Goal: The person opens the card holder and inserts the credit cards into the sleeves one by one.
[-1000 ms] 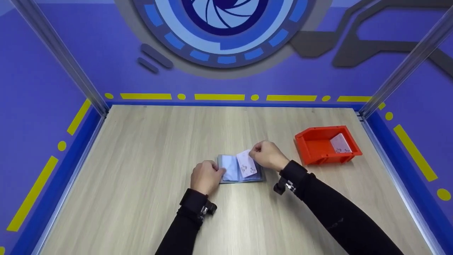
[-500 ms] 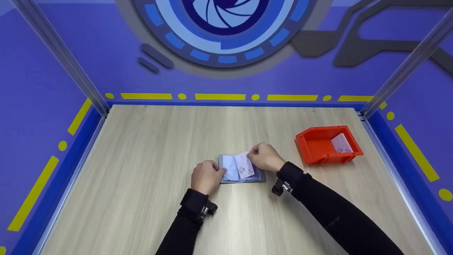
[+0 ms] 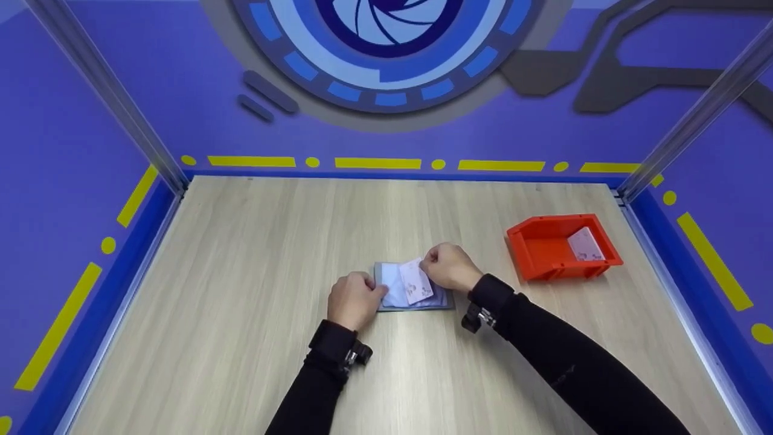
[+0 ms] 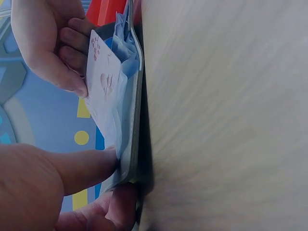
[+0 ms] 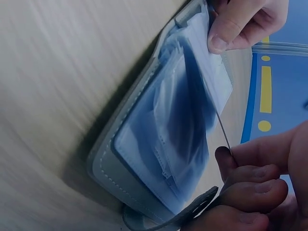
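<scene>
A grey card holder [image 3: 448, 302] with clear plastic sleeves [image 5: 159, 130] lies spread on the table. My left hand [image 3: 353, 300] grips its left side; in the left wrist view the thumb presses on the sleeves and the fingers sit under the cover [image 4: 136, 125]. With my right hand [image 3: 450, 267] I pinch the upper right edge of a white card [image 3: 415, 283] that has small printed figures. The card slants over the left-hand sleeve, its lower left edge close to my left thumb. How far it is inside the sleeve I cannot tell. A strap [image 5: 202, 202] sticks up from the holder's right side.
An orange-red bin [image 3: 543, 251] stands at the right of the wooden table [image 3: 241, 272]. Another pale printed card [image 3: 586, 244] leans inside it. Blue panels with yellow marks [image 3: 378, 163] enclose the back and sides.
My right hand has shifted slightly left with the card, which now covers more of the left-hand sleeve. The left hand keeps its hold on the holder.
</scene>
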`<state>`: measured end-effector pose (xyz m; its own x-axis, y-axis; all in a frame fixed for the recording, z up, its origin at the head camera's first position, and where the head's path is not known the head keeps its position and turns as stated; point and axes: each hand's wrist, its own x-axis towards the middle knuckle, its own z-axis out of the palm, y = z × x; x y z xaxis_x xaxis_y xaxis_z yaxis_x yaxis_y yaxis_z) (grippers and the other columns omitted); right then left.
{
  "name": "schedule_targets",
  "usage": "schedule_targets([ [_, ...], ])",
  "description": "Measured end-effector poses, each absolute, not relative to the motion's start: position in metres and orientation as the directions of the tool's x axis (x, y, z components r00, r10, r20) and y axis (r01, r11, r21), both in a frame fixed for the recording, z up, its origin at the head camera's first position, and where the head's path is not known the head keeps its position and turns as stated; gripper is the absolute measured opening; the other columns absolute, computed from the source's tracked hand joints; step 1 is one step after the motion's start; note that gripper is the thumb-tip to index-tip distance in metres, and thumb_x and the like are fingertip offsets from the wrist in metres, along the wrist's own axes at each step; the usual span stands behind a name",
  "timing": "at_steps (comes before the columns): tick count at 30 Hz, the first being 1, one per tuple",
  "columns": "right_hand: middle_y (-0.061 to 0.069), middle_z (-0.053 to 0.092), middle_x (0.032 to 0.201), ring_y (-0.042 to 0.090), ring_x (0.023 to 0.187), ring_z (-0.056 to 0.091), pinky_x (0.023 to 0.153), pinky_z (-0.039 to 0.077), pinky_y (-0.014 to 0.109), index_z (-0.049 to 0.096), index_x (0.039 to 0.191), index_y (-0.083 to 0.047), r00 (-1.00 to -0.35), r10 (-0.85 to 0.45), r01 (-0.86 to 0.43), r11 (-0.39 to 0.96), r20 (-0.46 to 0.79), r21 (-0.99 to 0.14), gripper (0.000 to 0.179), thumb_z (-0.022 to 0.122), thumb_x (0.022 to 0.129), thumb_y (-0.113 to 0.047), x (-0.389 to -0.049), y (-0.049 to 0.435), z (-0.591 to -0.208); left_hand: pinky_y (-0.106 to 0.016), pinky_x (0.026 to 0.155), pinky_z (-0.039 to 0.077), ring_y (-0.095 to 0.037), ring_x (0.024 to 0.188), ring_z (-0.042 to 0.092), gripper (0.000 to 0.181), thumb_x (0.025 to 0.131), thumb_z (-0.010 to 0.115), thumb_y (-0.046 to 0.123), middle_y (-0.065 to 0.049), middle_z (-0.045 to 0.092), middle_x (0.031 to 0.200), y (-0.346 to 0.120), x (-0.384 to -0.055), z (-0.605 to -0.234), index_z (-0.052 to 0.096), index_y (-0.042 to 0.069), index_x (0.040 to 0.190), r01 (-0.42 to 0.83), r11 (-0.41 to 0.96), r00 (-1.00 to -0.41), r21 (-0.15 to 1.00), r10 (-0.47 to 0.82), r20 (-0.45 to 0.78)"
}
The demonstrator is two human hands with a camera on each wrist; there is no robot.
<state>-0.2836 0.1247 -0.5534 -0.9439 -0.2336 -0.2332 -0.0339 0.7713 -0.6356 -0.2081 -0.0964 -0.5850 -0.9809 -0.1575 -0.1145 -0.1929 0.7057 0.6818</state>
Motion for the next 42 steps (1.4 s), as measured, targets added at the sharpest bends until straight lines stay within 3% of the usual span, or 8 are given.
schedule_targets([
  [16, -0.007, 0.045, 0.063, 0.015, 0.062, 0.046, 0.061, 0.035, 0.030, 0.050, 0.065, -0.019, -0.939, -0.263, -0.100, 0.824, -0.221, -0.558, 0.040, 0.064, 0.103, -0.021, -0.2836, 0.1191, -0.5497, -0.036, 0.066, 0.046, -0.018, 0.070, 0.062, 0.026, 0.095, 0.086, 0.033, 0.001, 0.071, 0.079, -0.0976, -0.2099, -0.5811, 0.073, 0.015, 0.081, -0.175, 0.718, -0.984, 0.674, -0.153, -0.092],
  [29, -0.007, 0.046, 0.062, 0.015, 0.061, 0.047, 0.061, 0.037, 0.031, 0.051, 0.065, -0.019, -0.929, -0.274, -0.111, 0.848, -0.248, -0.518, 0.040, 0.064, 0.103, -0.022, -0.2825, 0.1154, -0.5513, -0.036, 0.067, 0.047, -0.019, 0.071, 0.063, 0.023, 0.096, 0.084, 0.032, 0.000, 0.072, 0.081, -0.0969, -0.2085, -0.5827, 0.075, 0.016, 0.083, -0.172, 0.714, -0.985, 0.679, -0.140, -0.102],
  [37, -0.006, 0.057, 0.068, 0.013, 0.065, 0.053, 0.061, 0.041, 0.027, 0.070, 0.074, -0.014, -0.896, -0.324, -0.123, 0.837, -0.303, -0.533, 0.033, 0.068, 0.105, -0.024, -0.2814, 0.1166, -0.5488, -0.039, 0.069, 0.051, -0.019, 0.072, 0.066, 0.020, 0.096, 0.083, 0.031, -0.001, 0.074, 0.082, -0.0972, -0.2085, -0.5845, 0.077, 0.016, 0.084, -0.167, 0.722, -0.985, 0.671, -0.144, -0.090],
  [42, -0.009, 0.046, 0.059, 0.011, 0.058, 0.045, 0.057, 0.035, 0.027, 0.056, 0.061, -0.019, -0.880, -0.344, -0.134, 0.841, -0.328, -0.525, 0.041, 0.065, 0.102, -0.021, -0.2808, 0.1200, -0.5462, -0.039, 0.066, 0.050, -0.018, 0.070, 0.065, 0.019, 0.095, 0.083, 0.028, -0.001, 0.074, 0.080, -0.0972, -0.2079, -0.5860, 0.077, 0.015, 0.083, -0.144, 0.726, -0.989, 0.672, -0.136, -0.065],
])
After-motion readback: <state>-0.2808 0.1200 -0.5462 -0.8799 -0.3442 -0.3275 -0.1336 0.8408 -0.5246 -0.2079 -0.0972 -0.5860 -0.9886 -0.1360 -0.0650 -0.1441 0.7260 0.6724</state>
